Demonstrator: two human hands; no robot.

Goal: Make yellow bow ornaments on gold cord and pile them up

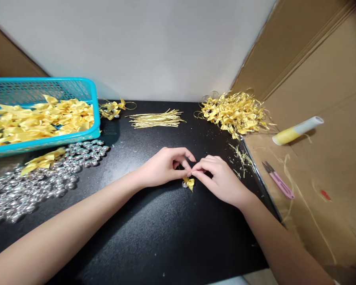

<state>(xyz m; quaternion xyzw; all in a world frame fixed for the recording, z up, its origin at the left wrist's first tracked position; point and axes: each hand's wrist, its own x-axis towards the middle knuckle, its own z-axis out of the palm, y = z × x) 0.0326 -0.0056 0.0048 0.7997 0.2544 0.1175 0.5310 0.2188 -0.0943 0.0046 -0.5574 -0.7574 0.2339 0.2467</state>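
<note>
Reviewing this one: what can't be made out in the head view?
All in the head view:
Details just above the yellow bow: too small, partly covered by the left hand and right hand.
Blue basket: left end cut by the left edge.
Number of silver pieces: overlapping, cut by that edge.

Shows latticed turquoise on the basket [95, 107], satiny yellow on the bows [74, 118] inside. Gleams silver on the beads [44, 194] in front of the basket. Right of the basket, turns black on the tabletop [154, 237] — pale gold on the wire ties [157, 119], yellow on the single bow [191, 183], silver on its bead [184, 184]. Farther right of the basket, goes pink on the snips' handle [281, 185], yellow and greyish white on the tube [296, 131] — plain brown on the cardboard [341, 95].
</note>
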